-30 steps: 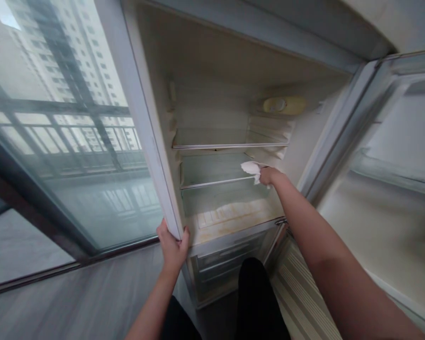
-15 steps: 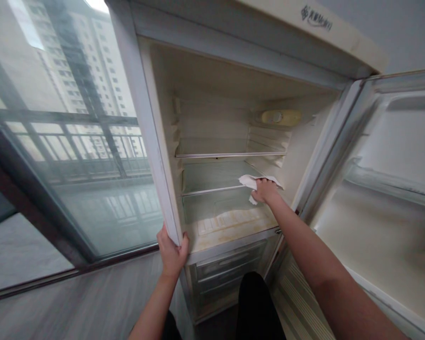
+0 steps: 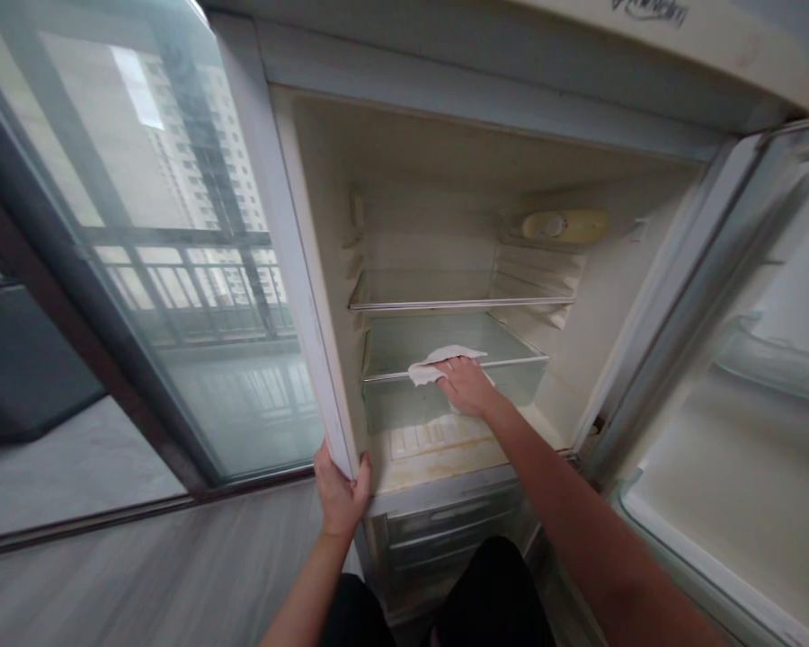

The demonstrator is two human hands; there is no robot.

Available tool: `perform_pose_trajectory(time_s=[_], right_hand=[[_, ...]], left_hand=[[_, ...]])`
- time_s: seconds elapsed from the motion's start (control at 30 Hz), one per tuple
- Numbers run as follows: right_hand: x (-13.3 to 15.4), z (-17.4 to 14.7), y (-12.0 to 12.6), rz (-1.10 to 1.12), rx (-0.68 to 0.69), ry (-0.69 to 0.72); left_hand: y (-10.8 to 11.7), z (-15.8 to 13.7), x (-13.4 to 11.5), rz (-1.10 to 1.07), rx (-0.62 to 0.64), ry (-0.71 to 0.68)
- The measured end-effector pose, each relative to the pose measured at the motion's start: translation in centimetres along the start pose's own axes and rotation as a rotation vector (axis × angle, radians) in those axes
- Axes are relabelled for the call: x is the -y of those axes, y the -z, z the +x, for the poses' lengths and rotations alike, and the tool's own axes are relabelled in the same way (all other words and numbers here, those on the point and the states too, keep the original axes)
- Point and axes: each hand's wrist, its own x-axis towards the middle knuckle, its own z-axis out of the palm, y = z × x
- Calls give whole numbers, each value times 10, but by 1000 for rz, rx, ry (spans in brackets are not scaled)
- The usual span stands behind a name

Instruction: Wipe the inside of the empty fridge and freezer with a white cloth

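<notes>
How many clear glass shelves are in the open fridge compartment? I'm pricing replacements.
2: the upper glass shelf sits bare; the lower glass shelf is under the right hand pressing a white cloth. None seems hidden.

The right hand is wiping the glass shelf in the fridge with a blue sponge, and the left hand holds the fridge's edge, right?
Not quite. The head view shows the right hand pressing a white cloth, not a blue sponge, on the glass shelf. The left hand does hold the fridge's edge.
</notes>
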Motion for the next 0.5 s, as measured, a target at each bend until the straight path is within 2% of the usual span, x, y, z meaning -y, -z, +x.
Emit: perform_pose_trajectory(time_s=[0.13,0.37,0.5], right_hand=[[19,6,1,30,-30,23],[19,8,-1,121,-35,-16],[28,11,0,136,-50,0]], left_hand=[[1,-1,-2,2,-9,9],[0,-3,-2,-32,-31,-2],[0,-6,2,-22,-55,3]])
